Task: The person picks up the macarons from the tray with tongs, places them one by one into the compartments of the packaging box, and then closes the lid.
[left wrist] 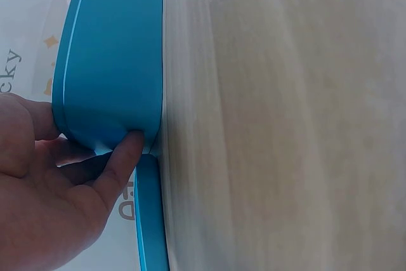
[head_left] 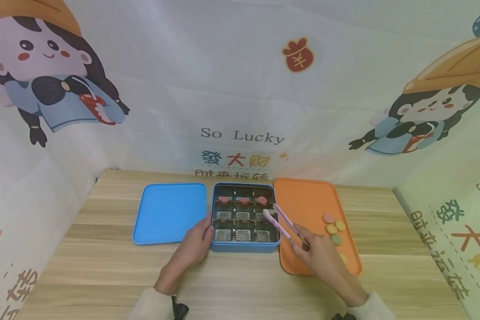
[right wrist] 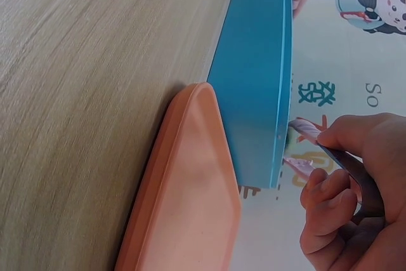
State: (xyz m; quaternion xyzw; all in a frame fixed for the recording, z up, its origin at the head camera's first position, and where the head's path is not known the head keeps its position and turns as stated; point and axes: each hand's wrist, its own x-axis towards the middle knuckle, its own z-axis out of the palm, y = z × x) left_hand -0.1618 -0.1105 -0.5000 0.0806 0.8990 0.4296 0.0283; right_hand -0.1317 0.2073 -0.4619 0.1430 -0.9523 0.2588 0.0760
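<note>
A blue tin (head_left: 246, 248) with a black divided insert stands in the middle of the table. One red macaron-like disc (head_left: 262, 200) sits in each far-row compartment. At the tin's left front corner, my left hand (head_left: 197, 240) holds the wall, its fingers bent against the side in the left wrist view (left wrist: 63, 201). Pink-tipped tongs (head_left: 284, 222) are gripped in my right hand (head_left: 324, 255), from the right. Between their tips is a green disc (right wrist: 290, 138), over the middle row's right compartment; whether it touches the insert I cannot tell.
An orange tray (head_left: 304, 195) adjoins the tin's right side. On it lie pink, yellow (head_left: 331, 229) and green (head_left: 336, 240) discs, one partly behind my right hand. A blue lid (head_left: 171, 213) lies left of the tin. A printed cloth (head_left: 240, 98) hangs behind the table.
</note>
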